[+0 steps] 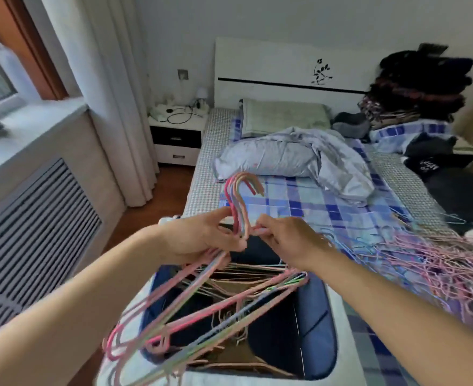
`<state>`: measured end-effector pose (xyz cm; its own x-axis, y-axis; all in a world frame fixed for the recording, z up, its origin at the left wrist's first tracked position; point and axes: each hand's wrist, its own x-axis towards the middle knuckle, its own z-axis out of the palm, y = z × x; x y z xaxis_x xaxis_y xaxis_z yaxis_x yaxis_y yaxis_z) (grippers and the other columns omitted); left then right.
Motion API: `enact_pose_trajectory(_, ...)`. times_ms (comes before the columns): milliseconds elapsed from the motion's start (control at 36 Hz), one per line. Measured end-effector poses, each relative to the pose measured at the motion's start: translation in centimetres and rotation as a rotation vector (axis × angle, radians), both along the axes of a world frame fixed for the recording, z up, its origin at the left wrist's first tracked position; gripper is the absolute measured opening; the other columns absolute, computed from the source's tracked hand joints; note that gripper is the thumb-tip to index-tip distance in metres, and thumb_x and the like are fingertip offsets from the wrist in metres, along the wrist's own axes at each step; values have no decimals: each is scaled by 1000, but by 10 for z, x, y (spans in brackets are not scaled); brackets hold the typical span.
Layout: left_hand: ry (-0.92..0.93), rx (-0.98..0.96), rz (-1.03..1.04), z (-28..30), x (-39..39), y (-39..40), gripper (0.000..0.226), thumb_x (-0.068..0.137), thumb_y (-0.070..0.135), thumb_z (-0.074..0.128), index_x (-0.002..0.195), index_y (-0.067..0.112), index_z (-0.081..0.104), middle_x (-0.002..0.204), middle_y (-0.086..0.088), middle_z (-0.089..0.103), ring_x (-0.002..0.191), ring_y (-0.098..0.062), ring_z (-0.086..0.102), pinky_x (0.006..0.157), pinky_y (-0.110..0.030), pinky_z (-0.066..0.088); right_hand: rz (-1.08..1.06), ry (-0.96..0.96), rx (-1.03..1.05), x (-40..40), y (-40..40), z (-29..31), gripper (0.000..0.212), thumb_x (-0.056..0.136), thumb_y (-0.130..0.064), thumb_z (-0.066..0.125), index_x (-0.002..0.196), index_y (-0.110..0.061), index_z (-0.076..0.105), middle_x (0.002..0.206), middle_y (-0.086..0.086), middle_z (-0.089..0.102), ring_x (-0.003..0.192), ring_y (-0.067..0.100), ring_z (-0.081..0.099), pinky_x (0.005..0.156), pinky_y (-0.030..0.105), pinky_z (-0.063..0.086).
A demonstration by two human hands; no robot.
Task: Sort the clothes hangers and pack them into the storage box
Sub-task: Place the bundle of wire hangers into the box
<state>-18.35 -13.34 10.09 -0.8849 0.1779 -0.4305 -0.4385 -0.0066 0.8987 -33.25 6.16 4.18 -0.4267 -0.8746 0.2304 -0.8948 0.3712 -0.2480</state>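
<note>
Above the storage box (317,324) I hold a bundle of pastel wire hangers (201,299), mostly pink, with their hooks (240,196) stacked and pointing up. My left hand (201,238) grips the bundle at the necks just below the hooks. My right hand (288,238) pinches the same necks from the right side. The box is dark blue inside with a light rim and holds several tan and pastel hangers lying flat. A tangled pile of pink and blue hangers (424,260) lies on the bed to the right.
The box sits at the foot of a bed with a blue checked sheet (327,207). A crumpled grey quilt (299,160), a pillow and stacked dark clothes (416,84) lie further up. A nightstand (176,137), curtain and radiator cover (34,218) stand to the left.
</note>
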Motion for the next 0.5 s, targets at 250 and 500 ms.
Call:
enact_pose_trajectory(250, -39, -1299, 11, -34, 69, -46, 68, 97, 54, 54, 156, 35, 28, 144, -3, 44, 125, -24, 49, 103, -38, 43, -470, -341, 311, 23, -3, -109, 21, 104, -40, 41, 100, -23, 54, 96, 12, 68, 89, 36, 65, 66, 38, 45)
enact_pose_trajectory(500, -43, -1490, 311, -159, 147, -13, 74, 78, 34, 81, 144, 20, 52, 146, -23, 47, 132, -45, 45, 106, -53, 43, -411, -144, 471, 22, -27, -134, 14, 105, -26, 35, 105, -23, 49, 93, 12, 65, 85, 36, 64, 62, 37, 41)
